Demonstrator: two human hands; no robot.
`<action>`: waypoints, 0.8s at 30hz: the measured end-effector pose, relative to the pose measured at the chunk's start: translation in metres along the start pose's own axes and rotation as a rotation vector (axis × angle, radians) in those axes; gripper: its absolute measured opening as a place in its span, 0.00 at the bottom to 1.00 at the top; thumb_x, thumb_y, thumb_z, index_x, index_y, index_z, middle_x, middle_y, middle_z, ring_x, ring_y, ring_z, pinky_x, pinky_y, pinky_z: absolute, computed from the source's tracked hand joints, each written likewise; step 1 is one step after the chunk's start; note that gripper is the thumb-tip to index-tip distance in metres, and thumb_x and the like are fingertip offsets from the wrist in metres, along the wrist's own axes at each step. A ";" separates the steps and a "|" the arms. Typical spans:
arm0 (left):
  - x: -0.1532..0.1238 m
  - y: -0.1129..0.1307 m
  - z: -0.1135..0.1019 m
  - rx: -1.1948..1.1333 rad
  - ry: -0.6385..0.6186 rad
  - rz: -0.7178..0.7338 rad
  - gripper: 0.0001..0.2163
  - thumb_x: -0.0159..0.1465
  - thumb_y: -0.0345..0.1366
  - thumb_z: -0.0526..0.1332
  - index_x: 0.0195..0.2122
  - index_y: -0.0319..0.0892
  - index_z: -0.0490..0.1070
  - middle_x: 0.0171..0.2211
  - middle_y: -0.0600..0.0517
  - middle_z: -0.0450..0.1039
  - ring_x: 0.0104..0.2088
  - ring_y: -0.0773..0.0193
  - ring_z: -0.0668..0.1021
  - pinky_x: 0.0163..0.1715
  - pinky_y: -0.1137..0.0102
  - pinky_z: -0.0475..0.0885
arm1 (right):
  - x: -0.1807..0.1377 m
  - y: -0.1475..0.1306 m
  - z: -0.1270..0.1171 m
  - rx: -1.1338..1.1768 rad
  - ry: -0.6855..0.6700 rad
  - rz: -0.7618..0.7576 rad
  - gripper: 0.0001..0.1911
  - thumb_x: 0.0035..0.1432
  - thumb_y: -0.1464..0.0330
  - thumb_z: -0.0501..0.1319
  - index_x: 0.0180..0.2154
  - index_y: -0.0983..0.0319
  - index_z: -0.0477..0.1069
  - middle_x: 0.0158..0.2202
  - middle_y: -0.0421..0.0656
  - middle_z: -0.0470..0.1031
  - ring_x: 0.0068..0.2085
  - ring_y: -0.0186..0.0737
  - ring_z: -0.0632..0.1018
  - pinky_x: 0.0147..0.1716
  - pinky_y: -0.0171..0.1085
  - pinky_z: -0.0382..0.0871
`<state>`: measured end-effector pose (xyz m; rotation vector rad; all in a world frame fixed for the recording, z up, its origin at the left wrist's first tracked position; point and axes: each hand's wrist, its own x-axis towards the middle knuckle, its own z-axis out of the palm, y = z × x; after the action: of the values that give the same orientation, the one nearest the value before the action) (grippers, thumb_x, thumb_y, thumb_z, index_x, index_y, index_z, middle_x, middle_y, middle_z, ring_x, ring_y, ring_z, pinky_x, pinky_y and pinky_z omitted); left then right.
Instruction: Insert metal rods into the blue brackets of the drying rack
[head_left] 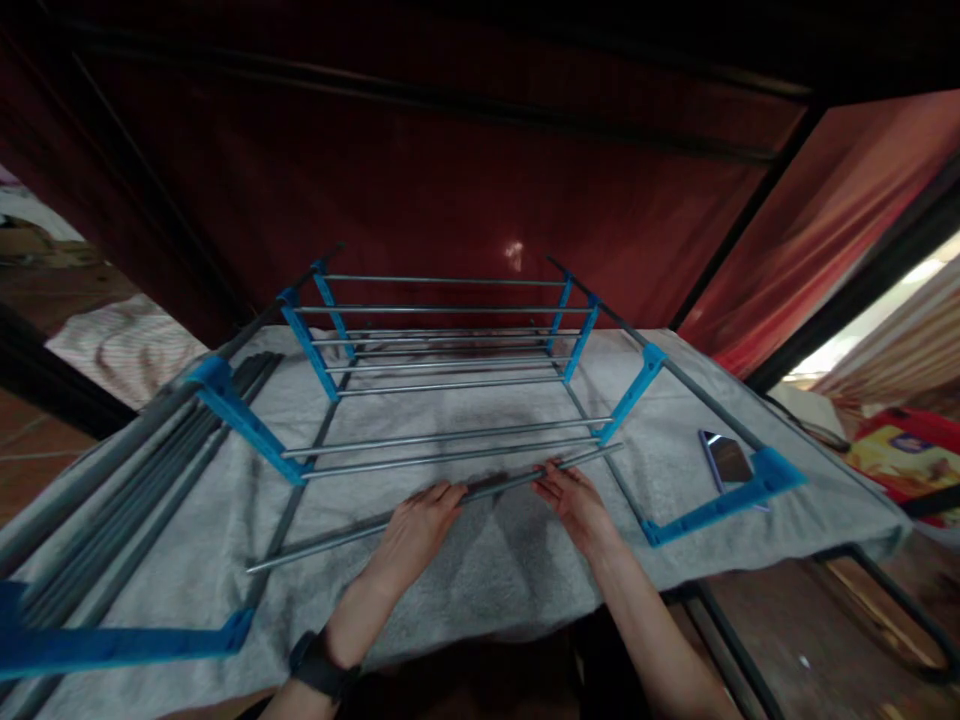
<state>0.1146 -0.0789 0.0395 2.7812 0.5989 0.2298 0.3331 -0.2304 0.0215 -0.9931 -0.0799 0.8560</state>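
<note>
A long grey metal rod (330, 541) lies slanted across the grey cloth (495, 570). My left hand (417, 530) is closed on the rod near its middle, and my right hand (576, 500) grips it further right, fingers curled over it. Just beyond the hands stands a rack (450, 380) of grey rods joined by blue plastic brackets, its nearest bracket (626, 400) close to the rod's right end. A dark band sits on my left wrist.
A phone (726, 458) lies on the cloth to the right, beside a blue bracket (720, 505). Spare grey rods (142, 470) lie bundled along the left. A blue bracket (127, 645) sits at the near left. Dark red wall behind; the cloth's front edge is near my arms.
</note>
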 end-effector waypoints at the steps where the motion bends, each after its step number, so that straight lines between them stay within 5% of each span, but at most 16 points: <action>1: 0.000 -0.004 0.001 -0.003 0.007 0.001 0.16 0.73 0.34 0.51 0.58 0.46 0.72 0.49 0.47 0.79 0.45 0.57 0.82 0.45 0.64 0.75 | 0.001 0.000 0.001 0.012 0.012 0.001 0.15 0.44 0.66 0.78 0.32 0.61 0.76 0.34 0.43 0.83 0.36 0.39 0.83 0.41 0.39 0.80; 10: 0.001 -0.033 -0.001 0.006 0.111 -0.041 0.16 0.71 0.33 0.53 0.54 0.43 0.77 0.47 0.45 0.81 0.46 0.54 0.82 0.51 0.59 0.75 | 0.018 -0.029 -0.020 0.087 0.180 -0.084 0.03 0.58 0.70 0.68 0.33 0.61 0.77 0.33 0.43 0.83 0.35 0.36 0.82 0.39 0.34 0.81; 16: 0.002 -0.018 -0.002 0.000 0.129 -0.012 0.17 0.73 0.38 0.52 0.55 0.44 0.76 0.46 0.44 0.80 0.45 0.53 0.82 0.50 0.59 0.75 | 0.019 -0.033 -0.025 0.134 0.243 -0.091 0.05 0.64 0.71 0.62 0.34 0.61 0.76 0.32 0.42 0.82 0.34 0.34 0.82 0.39 0.33 0.80; 24: 0.009 -0.002 0.002 0.028 0.130 -0.031 0.17 0.74 0.39 0.51 0.54 0.44 0.76 0.45 0.45 0.80 0.45 0.52 0.81 0.51 0.58 0.72 | 0.012 -0.013 -0.001 0.101 0.230 -0.026 0.05 0.61 0.73 0.64 0.32 0.60 0.76 0.32 0.42 0.83 0.34 0.35 0.82 0.36 0.32 0.80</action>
<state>0.1222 -0.0741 0.0379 2.7971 0.6801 0.4015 0.3499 -0.2264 0.0269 -0.9874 0.1449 0.7107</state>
